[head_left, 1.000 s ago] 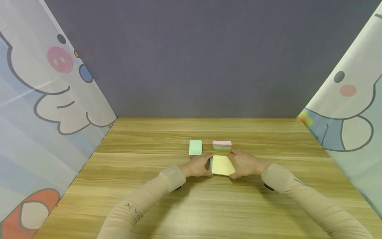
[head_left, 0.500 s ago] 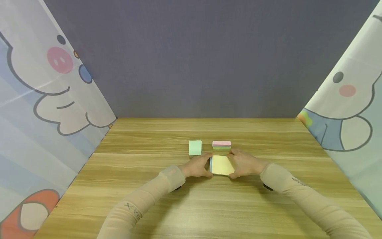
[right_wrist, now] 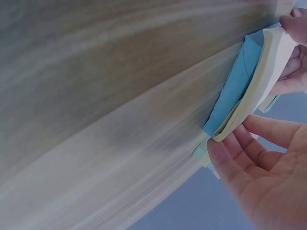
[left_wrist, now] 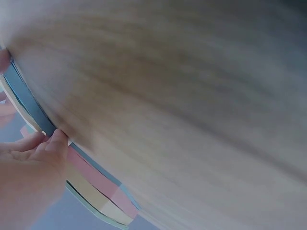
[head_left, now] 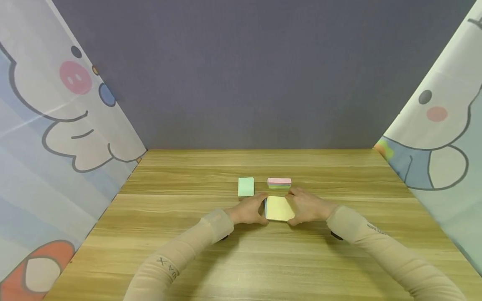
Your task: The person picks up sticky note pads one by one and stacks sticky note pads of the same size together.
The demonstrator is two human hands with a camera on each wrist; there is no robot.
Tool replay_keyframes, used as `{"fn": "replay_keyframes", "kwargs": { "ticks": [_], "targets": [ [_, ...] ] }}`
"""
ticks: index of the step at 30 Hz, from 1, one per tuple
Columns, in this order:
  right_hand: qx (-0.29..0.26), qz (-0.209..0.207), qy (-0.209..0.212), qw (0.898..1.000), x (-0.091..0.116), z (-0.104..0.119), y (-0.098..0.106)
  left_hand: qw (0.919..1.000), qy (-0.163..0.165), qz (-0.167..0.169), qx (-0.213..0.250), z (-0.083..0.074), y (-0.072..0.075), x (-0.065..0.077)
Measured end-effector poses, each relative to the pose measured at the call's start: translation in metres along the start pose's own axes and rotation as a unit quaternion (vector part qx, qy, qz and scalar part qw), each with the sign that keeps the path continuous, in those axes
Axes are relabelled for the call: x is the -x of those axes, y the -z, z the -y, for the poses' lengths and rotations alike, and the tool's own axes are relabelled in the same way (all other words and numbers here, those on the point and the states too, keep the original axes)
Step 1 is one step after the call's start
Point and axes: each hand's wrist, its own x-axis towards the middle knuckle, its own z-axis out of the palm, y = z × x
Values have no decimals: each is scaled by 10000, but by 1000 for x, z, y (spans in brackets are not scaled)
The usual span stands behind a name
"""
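A yellow sticky note pad [head_left: 280, 208] lies on top of a blue sticky note pad [right_wrist: 235, 84], which shows as a thin strip along the left side in the head view. My left hand [head_left: 248, 209] holds the left end of this stack, thumb at the near corner, fingers at the far one. At the opposite end, my right hand [head_left: 308, 207] grips the yellow pad the same way. From the right wrist, the yellow pad looks bent slightly and not quite flush with the blue one. My palms partly hide the stack's ends.
Behind the stack, a mint green sticky note pad [head_left: 246, 187] lies at the left. A pile of narrow strips [head_left: 279, 183], pink on top and green below, sits to its right. The wooden table [head_left: 241, 259] meets a grey panel [head_left: 260, 75] at the back.
The yellow pad has slid very slightly left over the blue one, so the blue strip looks narrower. Both hands keep their hold, and the pads behind stay put.
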Motion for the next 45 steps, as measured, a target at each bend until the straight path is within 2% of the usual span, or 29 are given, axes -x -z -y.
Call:
{"fn": "replay_keyframes", "kwargs": {
  "ticks": [13,21,27,37,45],
  "targets": [
    [-21,17,27,10000,4,-4,0,9999,-54,66,74,0,0,1],
    [-211,289,-364,9987,14,-9,6,9999,-29,153,-3,-4,3,3],
    [-128,529,-519,9972,18,-10,6,9998,-57,184,-32,-8,5,4],
    [-302,500,-545,9968,19,-11,5,9997,-155,157,56,-12,5,0],
    [-319,504,-530,9968,18,-11,7,9997,-91,131,180,-12,5,-1]
  ]
}}
